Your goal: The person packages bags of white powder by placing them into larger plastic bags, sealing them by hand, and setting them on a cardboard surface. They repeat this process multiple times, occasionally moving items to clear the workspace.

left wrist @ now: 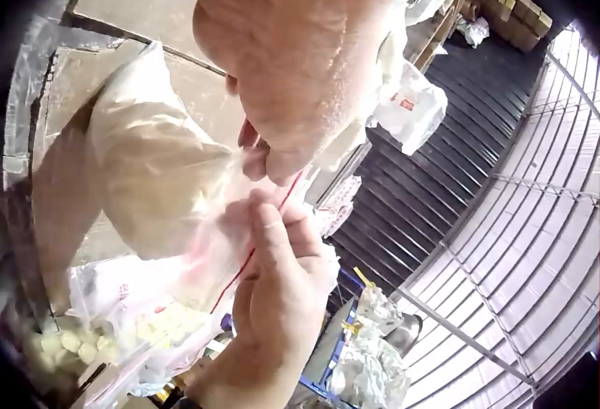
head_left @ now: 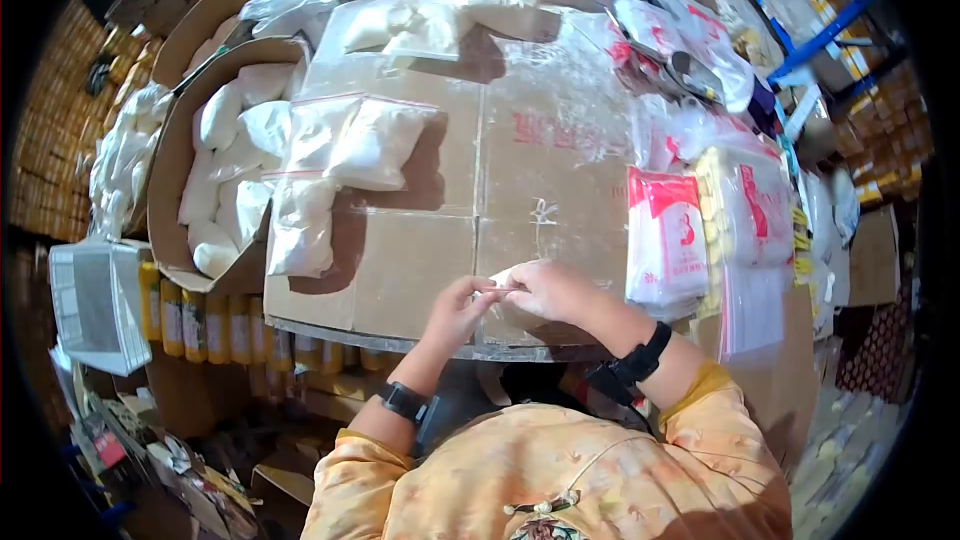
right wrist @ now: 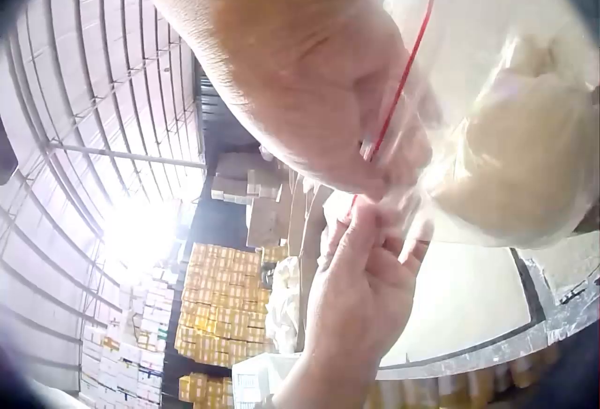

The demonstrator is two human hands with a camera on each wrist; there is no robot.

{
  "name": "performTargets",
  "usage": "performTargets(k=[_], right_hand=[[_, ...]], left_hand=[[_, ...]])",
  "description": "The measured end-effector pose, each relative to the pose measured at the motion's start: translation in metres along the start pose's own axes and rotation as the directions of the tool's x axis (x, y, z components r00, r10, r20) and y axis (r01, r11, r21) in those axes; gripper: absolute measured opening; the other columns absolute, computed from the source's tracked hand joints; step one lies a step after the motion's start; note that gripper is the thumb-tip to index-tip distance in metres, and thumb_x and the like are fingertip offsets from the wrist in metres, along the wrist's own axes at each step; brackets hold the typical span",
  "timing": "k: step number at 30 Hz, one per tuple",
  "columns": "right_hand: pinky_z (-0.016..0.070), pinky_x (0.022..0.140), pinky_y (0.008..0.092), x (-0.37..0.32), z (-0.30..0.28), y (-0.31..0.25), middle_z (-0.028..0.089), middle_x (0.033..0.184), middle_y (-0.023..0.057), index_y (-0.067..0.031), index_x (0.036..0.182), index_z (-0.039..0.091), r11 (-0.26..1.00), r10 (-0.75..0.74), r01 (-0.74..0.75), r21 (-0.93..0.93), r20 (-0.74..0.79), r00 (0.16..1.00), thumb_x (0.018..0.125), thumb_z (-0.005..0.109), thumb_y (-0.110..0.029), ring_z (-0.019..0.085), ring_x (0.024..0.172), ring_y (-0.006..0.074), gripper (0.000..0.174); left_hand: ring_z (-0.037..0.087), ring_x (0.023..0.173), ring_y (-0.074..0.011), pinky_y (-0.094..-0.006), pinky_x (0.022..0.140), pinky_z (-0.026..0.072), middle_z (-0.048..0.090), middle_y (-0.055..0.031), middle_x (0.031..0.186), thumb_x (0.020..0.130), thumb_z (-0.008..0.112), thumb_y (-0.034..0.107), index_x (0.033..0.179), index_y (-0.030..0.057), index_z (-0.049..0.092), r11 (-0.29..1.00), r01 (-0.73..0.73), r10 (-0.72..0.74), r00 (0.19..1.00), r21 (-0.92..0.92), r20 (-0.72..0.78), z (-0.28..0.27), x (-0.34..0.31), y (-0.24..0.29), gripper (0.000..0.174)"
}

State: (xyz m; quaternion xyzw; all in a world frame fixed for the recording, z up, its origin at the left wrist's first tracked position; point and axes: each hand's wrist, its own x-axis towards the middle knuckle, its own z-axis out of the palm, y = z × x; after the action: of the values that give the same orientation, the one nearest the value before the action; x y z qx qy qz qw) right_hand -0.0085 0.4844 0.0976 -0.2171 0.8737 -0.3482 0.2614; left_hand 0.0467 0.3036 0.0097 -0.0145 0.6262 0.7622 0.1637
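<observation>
A clear zip bag with pale, bulging contents is held between both hands at the table's near edge. Its red zip line runs along the mouth, right by the fingertips. My left hand pinches the mouth with thumb and fingers. Close beside it, my right hand pinches the same edge, so the two hands' fingertips nearly meet. From the head view, the hands hide most of the bag. In the right wrist view the filled part hangs beyond the fingers.
Cardboard covers the table. Filled bags lie at the left, beside a carton of white bags. More white bags lie at the back. Red-printed plastic packs are stacked at the right, near a blue rack.
</observation>
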Motion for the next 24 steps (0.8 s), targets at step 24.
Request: performTargets(k=[24], right_hand=[[0.0457, 0.067, 0.0441, 0.009, 0.015, -0.01, 0.06, 0.078, 0.0159, -0.0048, 0.075, 0.061, 0.976, -0.098, 0.075, -0.203, -0.108, 0.989, 0.075, 0.054, -0.02, 0.057, 0.078, 0.0349, 0.017]], left_hand=[[0.054, 0.072, -0.0179, -0.0282, 0.06, 0.0433, 0.058, -0.0082, 0.078, 0.08, 0.062, 0.015, 0.084, 0.0034, 0.059, 0.912, -0.164, 0.195, 0.98, 0.375, -0.046, 0.002, 0.002, 0.015, 0.012]])
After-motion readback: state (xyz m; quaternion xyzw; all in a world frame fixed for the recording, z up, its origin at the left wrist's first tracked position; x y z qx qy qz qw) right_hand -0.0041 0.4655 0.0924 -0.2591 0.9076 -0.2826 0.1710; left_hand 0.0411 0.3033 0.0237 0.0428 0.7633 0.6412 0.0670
